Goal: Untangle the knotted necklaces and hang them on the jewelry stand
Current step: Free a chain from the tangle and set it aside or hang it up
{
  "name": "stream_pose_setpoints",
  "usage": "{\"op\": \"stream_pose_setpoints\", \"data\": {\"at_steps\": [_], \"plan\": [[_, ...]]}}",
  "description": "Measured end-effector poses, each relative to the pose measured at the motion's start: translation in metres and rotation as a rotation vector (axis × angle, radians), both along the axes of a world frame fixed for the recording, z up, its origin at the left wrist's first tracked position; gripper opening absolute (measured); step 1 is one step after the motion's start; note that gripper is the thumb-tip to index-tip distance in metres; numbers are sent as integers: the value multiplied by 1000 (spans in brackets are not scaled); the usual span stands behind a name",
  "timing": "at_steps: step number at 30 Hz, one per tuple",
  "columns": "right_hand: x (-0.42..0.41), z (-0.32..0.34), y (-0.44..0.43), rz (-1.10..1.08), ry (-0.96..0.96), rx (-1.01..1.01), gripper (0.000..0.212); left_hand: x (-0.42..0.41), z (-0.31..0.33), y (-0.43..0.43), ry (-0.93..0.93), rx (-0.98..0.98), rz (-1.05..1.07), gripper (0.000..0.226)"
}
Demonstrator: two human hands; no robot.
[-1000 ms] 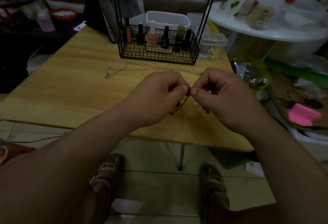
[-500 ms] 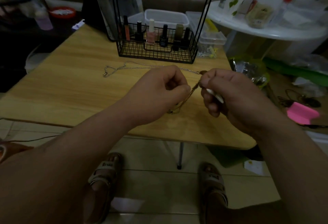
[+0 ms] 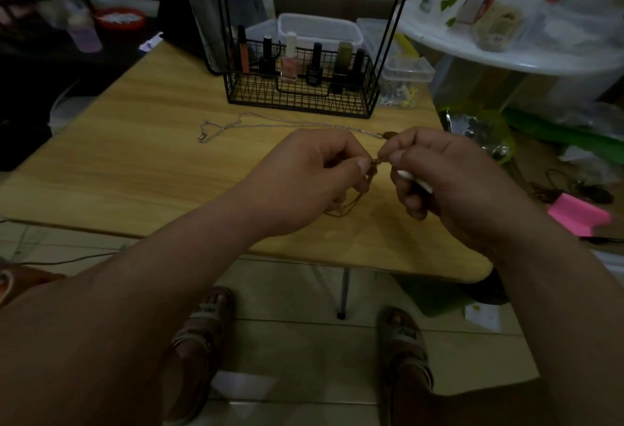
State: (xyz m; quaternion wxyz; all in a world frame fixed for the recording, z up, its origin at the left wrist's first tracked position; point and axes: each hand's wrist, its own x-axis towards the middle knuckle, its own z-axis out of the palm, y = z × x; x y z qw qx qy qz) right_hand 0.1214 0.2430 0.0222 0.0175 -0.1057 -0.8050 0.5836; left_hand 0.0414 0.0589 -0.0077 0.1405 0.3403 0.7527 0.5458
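Head view, items as I log them.

Left hand (image 3: 304, 182): fingers curled, thumb and forefinger pinching the gold necklace (image 3: 344, 211) at its knot, frame centre.

Right hand (image 3: 449, 182): fingertips pinching the same knot from the 3 o'clock side. The lower fingers are curled round a small white object (image 3: 413, 181) I cannot identify.

Gold necklace: loops hang from the pinch, under the left hand's fingers. I cannot tell whether they touch the wooden table (image 3: 135, 162).

Silver chain necklace (image 3: 287, 125): flat on the table at 12 o'clock of the hands, trailing toward 10 o'clock.

Jewelry stand (image 3: 300, 101): black wire basket base with tall rods, 12 o'clock beyond the chain, holding nail polish bottles (image 3: 289, 64).
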Motion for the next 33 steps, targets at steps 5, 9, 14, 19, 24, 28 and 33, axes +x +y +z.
{"op": "stream_pose_setpoints", "data": {"at_steps": [5, 9, 14, 19, 24, 28, 33], "plan": [[1, -2, -2, 73, 15, 148, 8, 0, -1, -1, 10, 50, 6, 6], [1, -5, -2, 60, 54, 174, 9, 1, 1, 1, 2, 64, 20, 6], [2, -6, -3, 97, 116, 263, 9, -1, 1, 2, -152, 94, 55, 6], [1, -10, -6, 83, 210, 392, 10, -2, 0, 5, -277, 116, 90, 11], [-1, -13, -5, 25, 255, 428, 11, 1, 1, 7, -358, 150, 155, 7], [-1, -13, -7, -5, 255, 373, 9, -1, 3, 6, -429, 166, 179, 9], [-1, -14, -6, 4, 179, 283, 10, -5, 3, 5, -582, 265, 163, 14]]}}
